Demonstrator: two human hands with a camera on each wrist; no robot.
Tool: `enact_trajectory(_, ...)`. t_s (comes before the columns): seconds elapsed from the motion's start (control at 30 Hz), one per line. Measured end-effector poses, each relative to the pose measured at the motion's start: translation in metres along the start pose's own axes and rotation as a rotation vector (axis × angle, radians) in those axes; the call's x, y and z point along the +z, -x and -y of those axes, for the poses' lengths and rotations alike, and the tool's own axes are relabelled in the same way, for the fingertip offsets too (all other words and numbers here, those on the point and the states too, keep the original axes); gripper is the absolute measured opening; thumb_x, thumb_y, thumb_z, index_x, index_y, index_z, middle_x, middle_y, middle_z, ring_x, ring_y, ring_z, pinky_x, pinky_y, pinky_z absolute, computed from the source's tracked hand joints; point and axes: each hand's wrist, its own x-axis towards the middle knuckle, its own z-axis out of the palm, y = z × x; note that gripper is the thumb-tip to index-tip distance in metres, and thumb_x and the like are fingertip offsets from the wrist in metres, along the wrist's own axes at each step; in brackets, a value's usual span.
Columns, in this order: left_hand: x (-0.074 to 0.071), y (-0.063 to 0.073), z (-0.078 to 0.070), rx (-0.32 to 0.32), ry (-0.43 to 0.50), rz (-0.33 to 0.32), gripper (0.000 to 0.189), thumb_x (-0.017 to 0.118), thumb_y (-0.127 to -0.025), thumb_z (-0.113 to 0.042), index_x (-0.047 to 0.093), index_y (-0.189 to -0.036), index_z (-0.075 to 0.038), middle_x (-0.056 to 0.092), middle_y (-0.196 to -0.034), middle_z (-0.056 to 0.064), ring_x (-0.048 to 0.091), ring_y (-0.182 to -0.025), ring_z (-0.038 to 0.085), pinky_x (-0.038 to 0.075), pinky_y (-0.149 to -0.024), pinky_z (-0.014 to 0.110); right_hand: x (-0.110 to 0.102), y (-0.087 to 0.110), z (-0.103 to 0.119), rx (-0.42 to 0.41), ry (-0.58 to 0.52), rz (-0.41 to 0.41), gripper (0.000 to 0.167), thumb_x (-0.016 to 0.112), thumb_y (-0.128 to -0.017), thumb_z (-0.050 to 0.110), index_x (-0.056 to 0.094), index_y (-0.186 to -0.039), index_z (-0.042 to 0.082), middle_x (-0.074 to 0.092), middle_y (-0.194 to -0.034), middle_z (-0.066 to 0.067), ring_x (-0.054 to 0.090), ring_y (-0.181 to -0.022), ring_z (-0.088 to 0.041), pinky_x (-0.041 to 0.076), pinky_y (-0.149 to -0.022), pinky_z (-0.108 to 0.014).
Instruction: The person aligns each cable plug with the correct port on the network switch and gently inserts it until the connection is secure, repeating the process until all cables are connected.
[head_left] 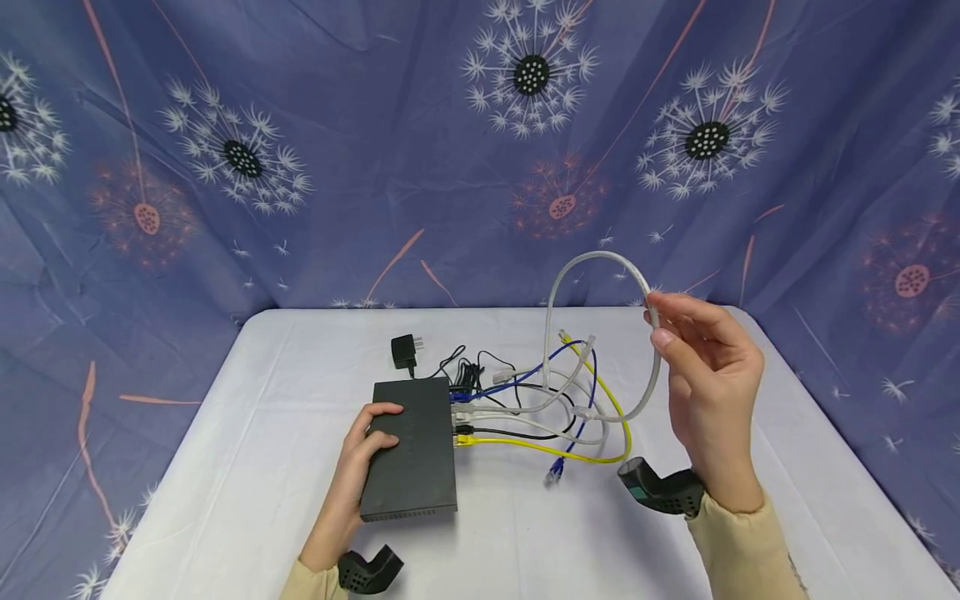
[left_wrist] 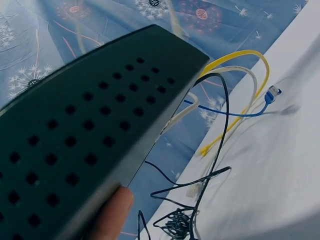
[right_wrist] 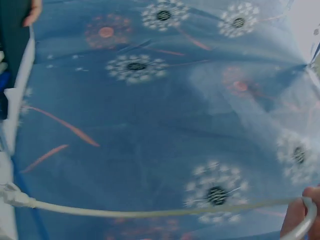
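My left hand (head_left: pixel 352 467) grips the left edge of a black network switch (head_left: pixel 412 467), two digits lying on its top. Its vented side (left_wrist: pixel 95 120) fills much of the left wrist view. Several network cables come out of its right side, among them a yellow cable (head_left: pixel 517 444), a blue cable (head_left: pixel 517 382) and a thin black cord. Up at the right, my right hand (head_left: pixel 712 375) pinches a light grey network cable (head_left: pixel 600 255) between thumb and fingers, and it arches in a loop above the table. In the right wrist view this cable (right_wrist: pixel 150 213) runs across the bottom.
A black power adapter (head_left: pixel 403 352) lies behind the switch, and a bundled black cord (head_left: pixel 467 377) is beside it. A blue cable's loose plug (head_left: pixel 555 472) rests on the white-covered table (head_left: pixel 247 433). A patterned blue-purple cloth (head_left: pixel 360 167) hangs behind.
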Motion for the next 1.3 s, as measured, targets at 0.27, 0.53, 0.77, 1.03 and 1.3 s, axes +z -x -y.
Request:
enact_trajectory(0.27,-0.001,0.001,-0.003,-0.039,0.027,0.010,0.039,0.043,-0.087,-0.004,0.049,-0.125,-0.010,0.035,-0.135,0.013,0.052,-0.094,0.032,0.047,-0.073,0.040,-0.028,0.020,-0.022,0.083,0.076,-0.112,0.030,0.045,-0.081,-0.029,0.056,-0.108,-0.024,0.066,-0.103,-0.023,0.062,-0.099,-0.029,0.048,-0.087,-0.033)
enact_trajectory(0.53,-0.002,0.001,-0.002,-0.036,0.019,0.010,0.039,0.043,-0.088,-0.004,0.048,-0.125,-0.010,0.034,-0.136,0.013,0.051,-0.095,0.032,0.047,-0.073,0.040,-0.057,0.039,-0.032,0.229,0.289,-0.213,0.030,0.047,-0.083,-0.025,0.057,-0.111,-0.021,0.064,-0.108,-0.019,0.058,-0.105,-0.028,0.048,-0.086,-0.029)
enact_trajectory(0.77,-0.003,0.000,0.000,-0.015,-0.007,0.000,0.040,0.043,-0.087,-0.003,0.049,-0.125,-0.010,0.035,-0.136,0.012,0.048,-0.098,0.033,0.046,-0.074,0.041,-0.078,0.051,-0.034,0.273,0.445,-0.251,0.031,0.049,-0.084,-0.023,0.057,-0.114,-0.020,0.064,-0.112,-0.014,0.053,-0.110,-0.025,0.047,-0.087,-0.026)
enact_trajectory(1.03,-0.003,0.000,0.001,-0.020,0.014,0.006,0.039,0.043,-0.087,-0.003,0.048,-0.125,-0.009,0.035,-0.134,0.013,0.049,-0.096,0.032,0.046,-0.074,0.040,-0.096,0.054,-0.031,0.242,0.518,-0.319,0.033,0.049,-0.082,-0.024,0.058,-0.113,-0.019,0.065,-0.111,-0.011,0.056,-0.107,-0.023,0.044,-0.087,-0.022)
enact_trajectory(1.3,-0.003,-0.001,0.001,-0.022,0.029,0.008,0.039,0.042,-0.087,-0.003,0.048,-0.125,-0.009,0.036,-0.134,0.013,0.050,-0.097,0.032,0.047,-0.074,0.040,-0.101,0.054,-0.030,0.233,0.542,-0.333,0.032,0.049,-0.080,-0.026,0.060,-0.110,-0.019,0.068,-0.105,-0.008,0.053,-0.113,-0.022,0.039,-0.093,-0.022)
